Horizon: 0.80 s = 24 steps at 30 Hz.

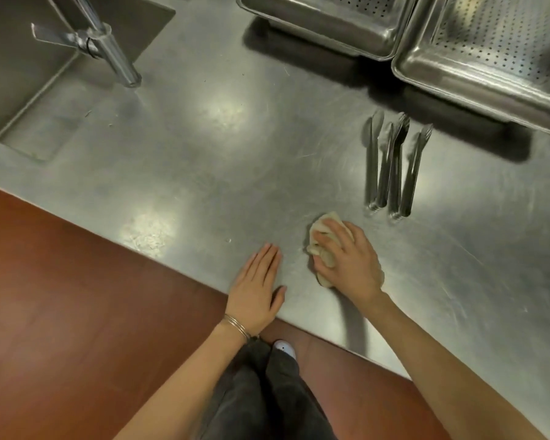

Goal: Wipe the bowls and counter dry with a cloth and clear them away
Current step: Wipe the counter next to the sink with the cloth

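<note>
At the far left the sink (pixel 29 90) drops below the counter (pixel 204 160), with the tap (pixel 108 49) slanting out across the basin's edge. The steel between sink and hands shines under ceiling light, and from here I cannot tell whether any wet film is left there.

Near the front edge the left hand (pixel 258 287) lies flat, palm down, fingers straight and close together, holding nothing — it looks to be a brace. Just beside it the right hand (pixel 350 258) presses a crumpled cloth (pixel 321 246) onto the steel, fingers curled over the wad and gripping it, so the cloth sits near the front edge, between the left hand and the cutlery (pixel 391 166). That cutlery lies in a neat row, well apart from the cloth. Behind it, at top right, two perforated pans (pixel 477 68) stand side by side. No bowls show unless these pans are meant.

The step in hand seems to be drying the counter. To do it well I would open the wad out so more cloth meets the steel, keep steady downward pressure, and work in overlapping passes from the sink side toward the cutlery — lifting the pieces rather than pushing water under them. The front lip needs a final pass, or drips may run to the floor (pixel 61 312).
</note>
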### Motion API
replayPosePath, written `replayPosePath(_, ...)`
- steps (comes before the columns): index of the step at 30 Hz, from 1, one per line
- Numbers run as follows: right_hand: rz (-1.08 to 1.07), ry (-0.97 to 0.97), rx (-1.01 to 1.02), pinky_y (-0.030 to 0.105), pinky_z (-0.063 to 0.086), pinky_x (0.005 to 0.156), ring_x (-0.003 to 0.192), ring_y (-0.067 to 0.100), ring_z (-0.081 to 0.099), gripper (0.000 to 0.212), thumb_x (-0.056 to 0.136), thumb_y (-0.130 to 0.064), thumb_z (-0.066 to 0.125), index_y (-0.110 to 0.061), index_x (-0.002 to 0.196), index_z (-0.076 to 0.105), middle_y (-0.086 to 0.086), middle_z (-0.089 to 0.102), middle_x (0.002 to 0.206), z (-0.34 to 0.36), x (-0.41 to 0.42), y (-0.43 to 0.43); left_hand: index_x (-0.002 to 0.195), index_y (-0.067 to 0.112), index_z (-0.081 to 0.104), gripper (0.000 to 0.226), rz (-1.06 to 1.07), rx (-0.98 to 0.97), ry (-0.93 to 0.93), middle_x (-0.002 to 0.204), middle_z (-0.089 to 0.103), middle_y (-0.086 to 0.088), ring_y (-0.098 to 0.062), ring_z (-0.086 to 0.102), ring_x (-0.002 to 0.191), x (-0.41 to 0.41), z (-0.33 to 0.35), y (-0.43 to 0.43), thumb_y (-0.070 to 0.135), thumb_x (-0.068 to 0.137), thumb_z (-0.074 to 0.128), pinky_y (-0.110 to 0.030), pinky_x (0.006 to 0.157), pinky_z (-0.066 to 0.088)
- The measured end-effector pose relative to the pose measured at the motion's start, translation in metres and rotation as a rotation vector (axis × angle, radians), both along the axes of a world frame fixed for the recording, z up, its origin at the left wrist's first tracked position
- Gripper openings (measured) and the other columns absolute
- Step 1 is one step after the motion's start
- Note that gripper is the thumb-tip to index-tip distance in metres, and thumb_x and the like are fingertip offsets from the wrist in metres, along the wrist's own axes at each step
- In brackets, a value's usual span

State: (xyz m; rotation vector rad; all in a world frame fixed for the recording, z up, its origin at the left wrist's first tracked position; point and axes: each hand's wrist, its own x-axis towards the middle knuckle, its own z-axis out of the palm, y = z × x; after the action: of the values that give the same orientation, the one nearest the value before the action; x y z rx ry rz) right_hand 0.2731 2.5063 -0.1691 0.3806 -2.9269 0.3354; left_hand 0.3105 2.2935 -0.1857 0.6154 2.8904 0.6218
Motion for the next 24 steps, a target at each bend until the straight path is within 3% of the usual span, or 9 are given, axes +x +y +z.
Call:
replayPosePath(4,0.219,0.071,0.003,0.041,0.05,0.086,0.118,0.031,0.051,0.038,0.083,-0.039,0.063,-0.026,0.117,0.057,0.003,0.056,0.132,-0.004,0.087,0.028,0.142,0.004,0.029,0.062,-0.026,-0.028,-0.01,0.149,0.031,-0.011,-0.019,0.02,0.14,0.0,0.0,-0.003,0.04,0.093,0.034,-0.032,0.116,0.012)
replayPosePath(6,0.284,0.083,0.056,0.039,0.051,0.082,0.117,0.03,0.049,0.039,0.083,-0.043,0.06,-0.027,0.117,0.056,0.004,0.058,0.129,0.0,0.079,0.042,0.142,0.003,0.029,0.062,-0.026,-0.034,-0.002,0.149,0.031,-0.012,-0.02,0.019,0.14,-0.001,0.0,-0.003,0.04,0.093,0.034,-0.033,0.115,0.013)
replayPosePath(12,-0.175,0.072,0.033,0.042,0.052,0.072,0.1,0.034,0.053,0.031,0.079,-0.041,0.053,-0.021,0.1,0.064,0.002,0.058,0.123,0.012,-0.083,-0.014,0.14,0.006,0.035,0.053,-0.084,0.002,0.037,0.149,0.031,-0.008,-0.019,0.023,0.14,0.011,0.001,-0.02,0.032,0.094,0.037,-0.032,0.116,0.015)
replayPosePath(14,-0.201,0.057,-0.002,0.041,0.051,0.076,0.105,0.034,0.05,0.031,0.08,-0.039,0.054,-0.018,0.101,0.064,0.003,0.056,0.126,0.012,-0.091,-0.032,0.138,0.006,0.039,0.051,-0.093,0.005,0.061,0.147,0.035,-0.009,-0.018,0.025,0.138,0.015,0.003,-0.029,0.031,0.093,0.037,-0.033,0.116,0.016)
replayPosePath(18,0.223,0.092,-0.034,0.042,0.048,0.085,0.114,0.034,0.049,0.027,0.082,-0.033,0.055,-0.021,0.104,0.064,0.005,0.059,0.128,-0.008,0.0,-0.036,0.137,0.008,0.041,0.051,-0.027,-0.008,0.067,0.145,0.038,-0.007,-0.018,0.026,0.138,0.014,0.014,-0.059,0.026,0.089,0.041,-0.039,0.114,0.021)
replayPosePath(20,0.402,0.144,0.028,0.038,0.048,0.082,0.114,0.032,0.051,0.027,0.079,-0.034,0.06,-0.023,0.103,0.066,0.004,0.061,0.125,-0.008,0.024,-0.022,0.138,0.009,0.039,0.054,0.077,-0.059,0.068,0.146,0.037,-0.008,-0.02,0.025,0.139,0.003,0.019,-0.085,0.028,0.088,0.039,-0.041,0.114,0.019)
replayPosePath(22,0.404,0.142,0.08,0.037,0.051,0.079,0.112,0.03,0.05,0.029,0.081,-0.038,0.057,-0.024,0.105,0.067,0.004,0.061,0.125,-0.003,0.001,-0.007,0.14,0.008,0.036,0.058,0.203,-0.124,0.06,0.147,0.034,-0.01,-0.025,0.025,0.138,-0.015,0.022,-0.115,0.034,0.088,0.034,-0.042,0.115,0.016)
replayPosePath(24,0.212,0.095,0.121,0.039,0.053,0.077,0.109,0.03,0.047,0.042,0.083,-0.046,0.045,-0.022,0.111,0.064,0.006,0.058,0.127,0.004,-0.047,-0.01,0.141,0.007,0.034,0.061,0.305,-0.162,0.043,0.148,0.032,-0.012,-0.026,0.023,0.139,-0.038,0.02,-0.145,0.039,0.088,0.03,-0.046,0.114,0.017)
